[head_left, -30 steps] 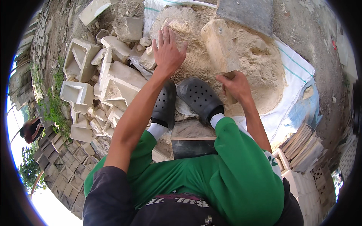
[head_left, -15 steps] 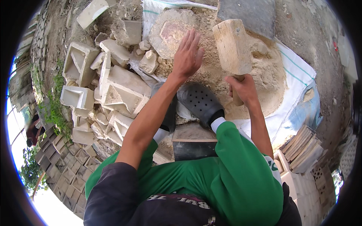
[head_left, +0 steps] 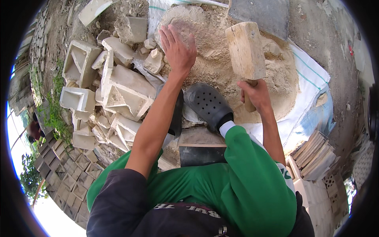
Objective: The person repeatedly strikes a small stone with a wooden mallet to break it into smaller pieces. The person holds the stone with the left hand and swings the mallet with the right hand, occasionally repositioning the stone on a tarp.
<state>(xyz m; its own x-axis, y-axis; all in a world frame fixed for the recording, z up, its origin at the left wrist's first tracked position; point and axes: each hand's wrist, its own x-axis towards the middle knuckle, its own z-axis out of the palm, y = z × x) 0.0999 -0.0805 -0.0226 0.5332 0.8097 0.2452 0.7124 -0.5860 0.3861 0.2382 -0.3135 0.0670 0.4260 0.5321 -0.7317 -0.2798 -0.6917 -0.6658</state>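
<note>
My right hand is wrapped round the handle of a wooden mallet, whose big block head points away from me over the crushed pale powder. With fingers stretched out and a little apart, my left hand holds nothing. It is over the left edge of a flat stone slab, partly covering it; whether it touches cannot be seen. Coarse crumbs and powder lie between the slab and the mallet, on a white woven sack.
Left of my feet lies a heap of broken cream-coloured hollow blocks. A dark grey slab lies at the far side. My grey clog stands at the powder's near edge. Thin stacked slats are at the right.
My left hand has moved left across the slab, and powder now covers more of the slab's surface. The mallet and my right hand have hardly moved.
</note>
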